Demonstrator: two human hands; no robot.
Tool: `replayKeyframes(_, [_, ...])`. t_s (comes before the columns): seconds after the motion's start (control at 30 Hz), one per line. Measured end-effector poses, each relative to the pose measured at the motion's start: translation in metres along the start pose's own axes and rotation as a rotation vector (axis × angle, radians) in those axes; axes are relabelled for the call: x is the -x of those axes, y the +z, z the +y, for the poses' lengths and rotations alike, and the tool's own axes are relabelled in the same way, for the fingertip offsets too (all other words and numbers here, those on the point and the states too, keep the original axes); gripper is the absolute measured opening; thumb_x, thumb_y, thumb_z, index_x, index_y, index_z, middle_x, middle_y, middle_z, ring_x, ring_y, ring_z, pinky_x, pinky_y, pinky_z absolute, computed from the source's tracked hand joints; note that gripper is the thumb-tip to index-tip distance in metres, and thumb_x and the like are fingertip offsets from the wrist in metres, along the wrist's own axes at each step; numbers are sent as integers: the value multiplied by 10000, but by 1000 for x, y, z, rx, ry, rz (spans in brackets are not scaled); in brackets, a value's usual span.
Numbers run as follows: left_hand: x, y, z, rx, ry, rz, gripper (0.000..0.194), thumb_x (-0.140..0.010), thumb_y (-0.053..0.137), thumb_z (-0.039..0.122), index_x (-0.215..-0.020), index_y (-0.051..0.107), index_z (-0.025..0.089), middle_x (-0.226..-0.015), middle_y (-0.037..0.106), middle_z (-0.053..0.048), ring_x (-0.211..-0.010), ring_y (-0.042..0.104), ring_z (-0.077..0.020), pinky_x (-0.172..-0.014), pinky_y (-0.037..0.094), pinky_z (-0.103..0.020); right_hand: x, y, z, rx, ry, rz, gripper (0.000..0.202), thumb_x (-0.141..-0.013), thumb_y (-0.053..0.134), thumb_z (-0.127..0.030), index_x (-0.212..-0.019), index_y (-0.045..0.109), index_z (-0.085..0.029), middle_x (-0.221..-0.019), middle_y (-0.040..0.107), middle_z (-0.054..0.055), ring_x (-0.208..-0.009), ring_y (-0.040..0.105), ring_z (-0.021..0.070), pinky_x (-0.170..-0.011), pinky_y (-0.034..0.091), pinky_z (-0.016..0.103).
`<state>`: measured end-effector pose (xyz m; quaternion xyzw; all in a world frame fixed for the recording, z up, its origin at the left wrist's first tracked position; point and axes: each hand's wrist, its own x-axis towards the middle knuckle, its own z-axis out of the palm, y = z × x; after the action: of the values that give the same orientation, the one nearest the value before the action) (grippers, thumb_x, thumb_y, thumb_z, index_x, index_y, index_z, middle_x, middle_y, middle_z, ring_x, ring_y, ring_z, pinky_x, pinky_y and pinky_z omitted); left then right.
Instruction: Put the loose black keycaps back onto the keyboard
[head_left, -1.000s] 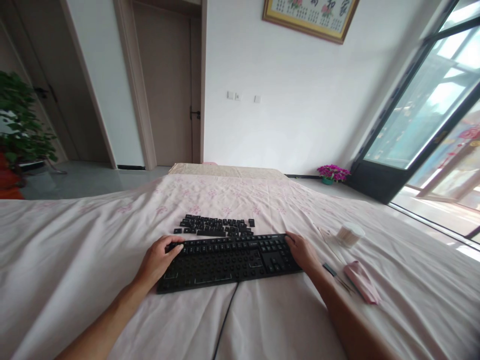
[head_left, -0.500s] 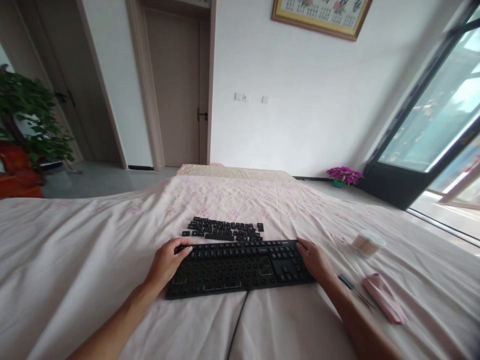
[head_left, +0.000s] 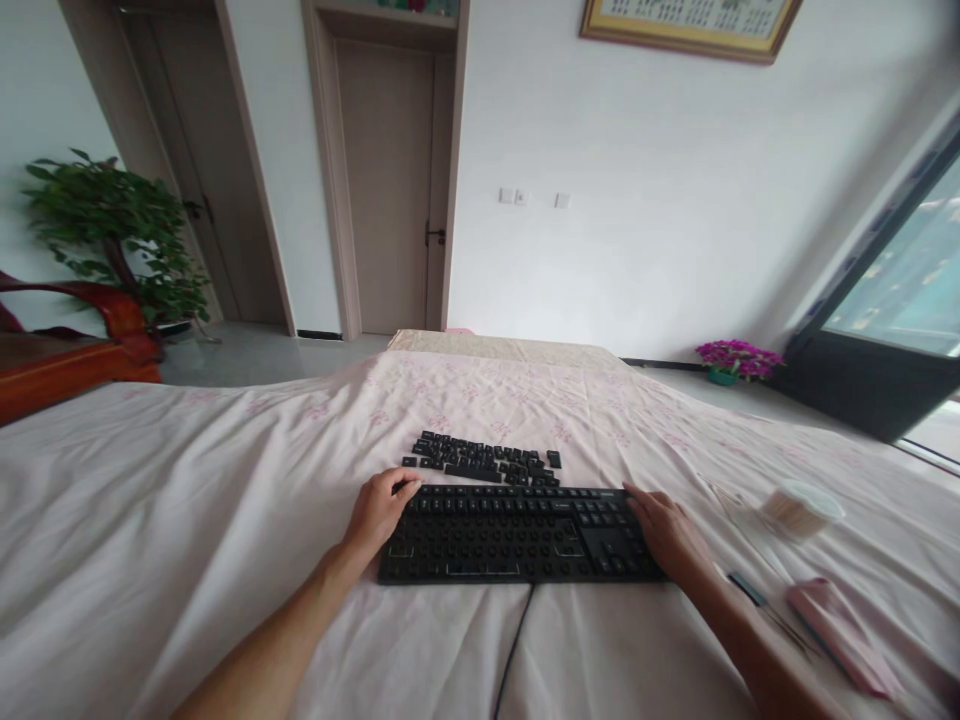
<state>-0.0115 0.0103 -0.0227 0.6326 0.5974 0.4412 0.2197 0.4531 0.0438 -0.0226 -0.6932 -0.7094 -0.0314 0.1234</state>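
Observation:
A black keyboard lies nearly level on a pale floral cloth, with many keycaps off its main block and its top rows still fitted. My left hand is closed on its upper left corner, thumb and fingers at the edge. At the upper right end my right hand grips the side; its thumb and part of its fingers are hidden. Just beyond the keyboard sits a cluster of loose black keycaps, including a long space bar. A black cable runs from the near edge toward me.
To the right are a clear round tub of cotton swabs, a few loose swabs, a thin dark-handled tool and a folded pink cloth. A wooden chair stands at far left. The floral cloth is wrinkled.
My view has swung left, so everything sits farther right. The keyboard's slight slant has been straightened by my hands, which keep their grip on both ends. The loose keycaps look unchanged.

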Motion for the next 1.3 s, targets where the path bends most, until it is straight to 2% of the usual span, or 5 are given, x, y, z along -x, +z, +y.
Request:
replayKeyframes(0.17, [2,-4,-5,211,-81,71,354,-842,483,459,-975,687,201,-999,731,-65,-947,665,-222,-839,492,-322,-14,-33,-21,181,-37,103,400,-894,416,-369,-1200,644,-248,-1194,611,114,-1053,542,317,-840,405,409])
replayKeyframes(0.33, [1,-8,-8,320,-143,125,419,-870,427,500,-1001,658,176,-1046,713,-100,-957,659,-225,-796,506,-322,-44,-62,-121,-47,-367,164,298,-906,462,-339,-1014,730,-267,-1039,693,40,-987,566,232,-893,386,343])
replayKeyframes(0.5, [0,-12,-9,189,-79,63,335,-828,508,437,-941,699,186,-989,729,-77,-947,653,-234,-871,472,-339,-73,-43,-240,-245,-532,13,249,-882,517,-275,-995,738,-252,-988,721,14,-999,580,195,-891,408,290])
replayKeyframes(0.63, [0,-14,-9,157,-73,20,268,-774,571,371,-901,714,184,-939,727,-83,-881,660,-225,-825,482,-326,-98,-18,-295,-211,-511,-73,249,-864,539,-250,-1012,739,-257,-1005,724,17,-1047,570,191,-893,405,267])
replayKeyframes(1.3, [-6,-12,-14,192,-103,69,239,-799,537,308,-914,723,211,-941,736,-34,-891,652,-210,-821,454,-296,-139,24,-363,23,-474,-165,197,-810,597,-214,-914,765,-213,-988,718,108,-1080,517,234,-884,331,300])
